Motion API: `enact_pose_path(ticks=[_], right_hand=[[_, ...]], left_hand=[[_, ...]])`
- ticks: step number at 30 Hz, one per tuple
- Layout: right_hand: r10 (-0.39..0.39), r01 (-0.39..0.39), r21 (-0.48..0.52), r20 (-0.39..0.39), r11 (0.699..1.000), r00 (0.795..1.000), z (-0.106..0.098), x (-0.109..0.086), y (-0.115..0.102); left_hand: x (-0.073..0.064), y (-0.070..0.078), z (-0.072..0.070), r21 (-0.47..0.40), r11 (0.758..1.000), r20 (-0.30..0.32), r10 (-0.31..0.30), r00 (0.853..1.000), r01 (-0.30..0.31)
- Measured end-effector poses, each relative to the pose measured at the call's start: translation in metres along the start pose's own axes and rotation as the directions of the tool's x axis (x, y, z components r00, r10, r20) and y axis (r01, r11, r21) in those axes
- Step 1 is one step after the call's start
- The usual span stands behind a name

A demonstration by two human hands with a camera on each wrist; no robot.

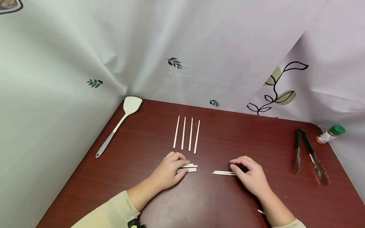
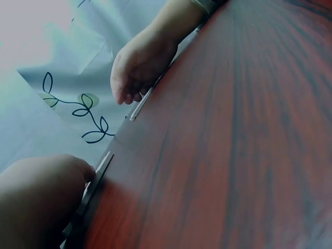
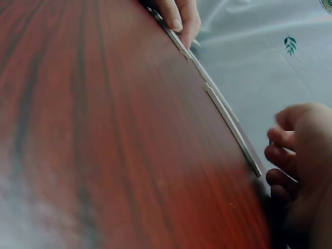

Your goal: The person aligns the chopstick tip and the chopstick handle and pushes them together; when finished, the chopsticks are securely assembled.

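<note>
My left hand (image 1: 168,171) is down on the table, its thumb and fingers holding several white chopsticks (image 1: 192,166) whose thick ends stick out to the right. In the left wrist view one of these chopsticks (image 2: 104,168) shows beside the left hand (image 2: 44,194). To the right, two or so white chopsticks (image 1: 223,173) lie sideways, narrow ends pointing left. My right hand (image 1: 252,175) is over their right part with fingers bent and thumb apart. In the right wrist view the right hand (image 3: 303,150) appears separate from a chopstick (image 3: 233,129) on the table.
Several white chopsticks (image 1: 186,134) lie in a spaced row farther back. A spatula (image 1: 115,128) lies at the left edge. Tongs (image 1: 310,152) and a green-capped bottle (image 1: 328,135) are at the right. Another white stick end (image 1: 260,212) pokes out by the right forearm.
</note>
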State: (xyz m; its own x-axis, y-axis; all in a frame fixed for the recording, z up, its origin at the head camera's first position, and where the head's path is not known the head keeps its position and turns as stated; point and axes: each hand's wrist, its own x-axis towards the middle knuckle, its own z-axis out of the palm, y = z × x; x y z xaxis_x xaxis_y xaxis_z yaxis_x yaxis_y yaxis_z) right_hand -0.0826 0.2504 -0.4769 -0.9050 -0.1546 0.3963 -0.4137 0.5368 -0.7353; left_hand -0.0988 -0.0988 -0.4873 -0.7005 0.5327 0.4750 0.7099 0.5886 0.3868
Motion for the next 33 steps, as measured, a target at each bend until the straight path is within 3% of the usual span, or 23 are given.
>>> enact_pose_path(ticks=[4,8,16,25,33], right_hand=[[-0.151,0.153,-0.055,0.041,0.987,0.988,0.003,-0.003,0.006],[-0.232,0.239,-0.079,0.091,0.968,0.968,0.007,-0.005,0.009],[-0.265,0.282,-0.131,0.132,0.950,0.955,0.013,-0.005,0.008],[-0.306,0.322,-0.123,0.132,0.939,0.943,0.014,-0.005,0.008],[-0.296,0.306,-0.099,0.104,0.947,0.950,0.020,0.000,0.006]], left_hand=[[0.000,0.001,0.000,-0.012,1.000,0.001,-0.016,1.000,0.016],[0.000,0.003,0.000,-0.026,0.999,0.004,-0.035,0.999,0.035],[-0.001,0.003,0.002,-0.042,0.998,-0.011,-0.049,0.999,0.049],[0.000,0.003,0.003,-0.066,0.995,-0.027,-0.080,0.996,0.078],[0.003,0.004,0.003,-0.084,0.989,-0.025,-0.123,0.992,0.120]])
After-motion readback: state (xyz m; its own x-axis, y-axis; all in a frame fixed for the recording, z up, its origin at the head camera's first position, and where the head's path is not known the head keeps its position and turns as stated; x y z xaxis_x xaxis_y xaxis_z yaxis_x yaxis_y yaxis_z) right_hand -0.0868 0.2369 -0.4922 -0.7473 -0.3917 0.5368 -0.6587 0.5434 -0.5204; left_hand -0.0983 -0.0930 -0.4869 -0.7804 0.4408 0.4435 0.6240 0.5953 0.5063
